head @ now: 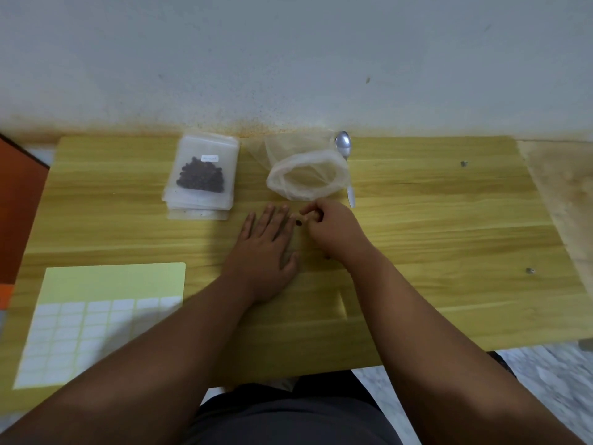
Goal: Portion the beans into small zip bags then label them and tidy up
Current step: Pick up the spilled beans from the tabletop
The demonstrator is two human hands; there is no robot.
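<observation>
My left hand lies flat, fingers spread, pressing on a small clear zip bag at the middle of the table. The bag is mostly hidden; a dark bean shows at its top edge. My right hand is curled beside it, with fingertips pinched on the bag's upper edge. At the back left lies a stack of zip bags; the top one holds dark beans and bears a small white label. A large clear plastic bag with a rolled rim stands open behind my hands and looks empty.
A metal spoon lies right of the large bag, bowl toward the wall. A yellow sheet of white labels is at the front left. The wooden table meets a white wall behind; an orange panel stands at the left.
</observation>
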